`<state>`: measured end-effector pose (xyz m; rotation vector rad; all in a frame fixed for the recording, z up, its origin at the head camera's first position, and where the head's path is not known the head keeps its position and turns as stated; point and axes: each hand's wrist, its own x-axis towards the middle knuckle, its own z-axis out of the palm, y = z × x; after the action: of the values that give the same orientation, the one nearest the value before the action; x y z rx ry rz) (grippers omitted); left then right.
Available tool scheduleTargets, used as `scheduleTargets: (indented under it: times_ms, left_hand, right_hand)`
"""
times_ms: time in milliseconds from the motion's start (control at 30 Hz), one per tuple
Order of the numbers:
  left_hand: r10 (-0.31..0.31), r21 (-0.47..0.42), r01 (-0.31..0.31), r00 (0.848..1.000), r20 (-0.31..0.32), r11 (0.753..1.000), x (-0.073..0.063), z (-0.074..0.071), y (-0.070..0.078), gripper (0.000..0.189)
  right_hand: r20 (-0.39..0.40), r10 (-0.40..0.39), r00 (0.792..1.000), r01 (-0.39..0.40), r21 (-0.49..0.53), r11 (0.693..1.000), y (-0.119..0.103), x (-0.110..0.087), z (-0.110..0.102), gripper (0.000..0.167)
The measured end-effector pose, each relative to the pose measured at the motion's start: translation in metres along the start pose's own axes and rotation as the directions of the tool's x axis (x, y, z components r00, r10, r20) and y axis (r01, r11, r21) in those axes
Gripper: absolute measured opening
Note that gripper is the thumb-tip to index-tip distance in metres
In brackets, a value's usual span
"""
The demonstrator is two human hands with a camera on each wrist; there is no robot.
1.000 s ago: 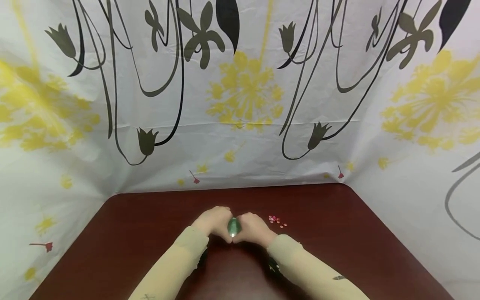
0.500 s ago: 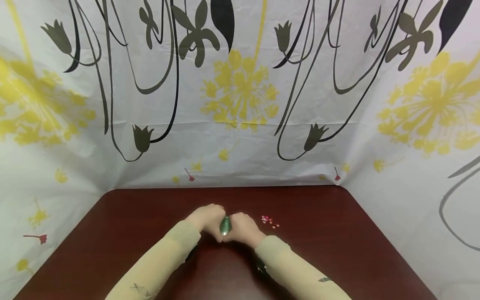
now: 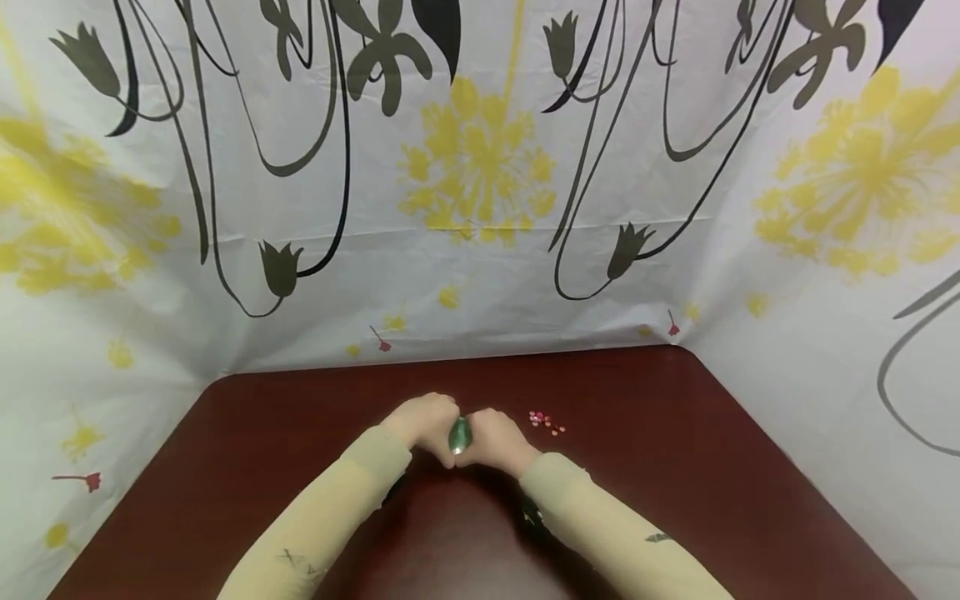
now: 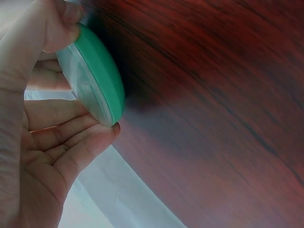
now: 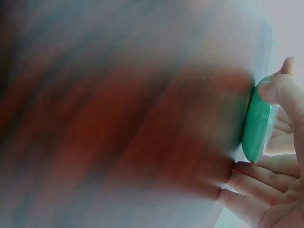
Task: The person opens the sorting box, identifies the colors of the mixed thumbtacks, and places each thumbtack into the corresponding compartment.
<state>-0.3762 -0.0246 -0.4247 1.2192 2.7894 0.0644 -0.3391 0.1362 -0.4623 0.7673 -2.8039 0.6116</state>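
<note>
Case (image 4: 102, 71): green on 1 face, clear on the other, the 2 parts meeting along the visible rim. Its contents cannot be made out from where I stand. It is located between the left hand (image 3: 427, 425) and the right hand (image 3: 495, 442), above the dark red surface (image 3: 300, 433); contact with the surface cannot be confirmed. Both hands are partly closed, thumb and fingers pinching opposite edges of the case. Small red-pink pieces (image 3: 537, 418) lie loosely clustered just beyond the right hand.

Compared with 1.0 s ago, the grip is unchanged; the case shows slightly narrower between the hands. The pieces have not been disturbed.

The left wrist view shows the clear face plainly; the head view alone shows the pieces.
</note>
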Motion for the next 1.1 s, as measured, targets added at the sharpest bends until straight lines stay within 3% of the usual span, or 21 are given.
scheduleTargets:
  times_ms: [100, 200, 300, 367, 533, 733, 833, 967, 1033, 1100]
  left_hand:
    - [-0.007, -0.004, 0.007, 1.0, 0.002, 1.0, -0.001, -0.002, -0.003, 0.031]
    - [-0.028, -0.04, 0.028, 1.0, 0.003, 0.999, -0.003, -0.013, -0.006, 0.031]
    - [-0.035, -0.157, 0.041, 0.999, 0.039, 0.987, -0.008, -0.017, -0.011, 0.023]
    - [-0.042, -0.264, 0.06, 0.996, 0.074, 0.963, -0.011, -0.016, -0.017, 0.017]
    - [-0.084, -0.48, 0.119, 0.992, 0.094, 0.869, -0.016, -0.011, -0.032, 0.036]
    - [-0.102, -0.642, 0.11, 0.994, 0.049, 0.759, -0.017, 0.004, -0.041, 0.033]
    - [-0.097, -0.73, 0.095, 0.995, 0.039, 0.676, -0.017, 0.011, -0.044, 0.034]
    - [-0.122, -0.829, 0.083, 0.992, 0.018, 0.553, -0.014, 0.016, -0.049, 0.041]
    - [-0.147, -0.856, 0.087, 0.989, 0.013, 0.509, -0.011, 0.016, -0.051, 0.045]
    - [-0.168, -0.868, 0.091, 0.986, 0.008, 0.488, -0.009, 0.016, -0.051, 0.049]
  right_hand:
    - [-0.001, -0.007, 1.0, 0.007, -0.001, 1.0, -0.001, 0.004, 0.0, 0.03]
    - [-0.012, -0.019, 1.0, 0.019, 0.005, 1.0, -0.003, 0.011, -0.007, 0.028]
    - [0.002, -0.002, 1.0, 0.002, 0.034, 0.999, -0.006, 0.013, -0.009, 0.027]
    - [0.023, 0.021, 1.0, -0.022, 0.054, 0.998, -0.009, 0.011, -0.008, 0.027]
    - [0.062, 0.081, 0.995, -0.087, 0.1, 0.991, -0.007, 0.008, -0.006, 0.039]
    - [0.055, 0.159, 0.986, -0.164, 0.105, 0.981, -0.003, 0.0, 0.002, 0.081]
    - [0.045, 0.179, 0.983, -0.183, 0.104, 0.978, -0.003, -0.003, 0.005, 0.098]
    - [0.025, 0.188, 0.982, -0.19, 0.108, 0.976, -0.003, -0.004, 0.004, 0.108]
    - [0.017, 0.178, 0.984, -0.179, 0.107, 0.978, -0.003, -0.004, 0.003, 0.107]
    - [0.01, 0.166, 0.986, -0.166, 0.107, 0.98, -0.003, -0.003, 0.0, 0.103]
